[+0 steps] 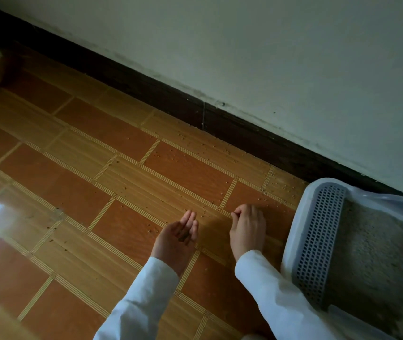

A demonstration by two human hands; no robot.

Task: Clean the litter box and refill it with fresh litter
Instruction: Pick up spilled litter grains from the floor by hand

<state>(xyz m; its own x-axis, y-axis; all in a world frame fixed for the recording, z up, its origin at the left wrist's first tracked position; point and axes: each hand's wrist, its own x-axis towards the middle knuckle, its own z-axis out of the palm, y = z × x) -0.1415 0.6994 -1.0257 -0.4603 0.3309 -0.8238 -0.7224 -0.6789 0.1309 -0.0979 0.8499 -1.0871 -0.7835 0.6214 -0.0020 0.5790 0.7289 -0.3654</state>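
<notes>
1. Left hand (177, 238), 6 o'clock: cupped palm-up, fingers loosely apart, holding nothing visible; gathered grains could spill if it tips.
2. Right hand (247, 227): fingertips pinched at floor; contents indiscernible.
3. Litter box (301, 231), 4 o'clock: sleeve (269, 290) touching, may drag litter out.
4. Scattered litter grains (195, 148), 12 o'clock: easily missed.

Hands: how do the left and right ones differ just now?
The left hand is turned palm up, fingers loosely cupped, clear of the floor; the right hand is palm down, fingertips curled together at the floor among scattered litter grains. The right is nearer the litter box. Both wear pale sleeves.
</notes>
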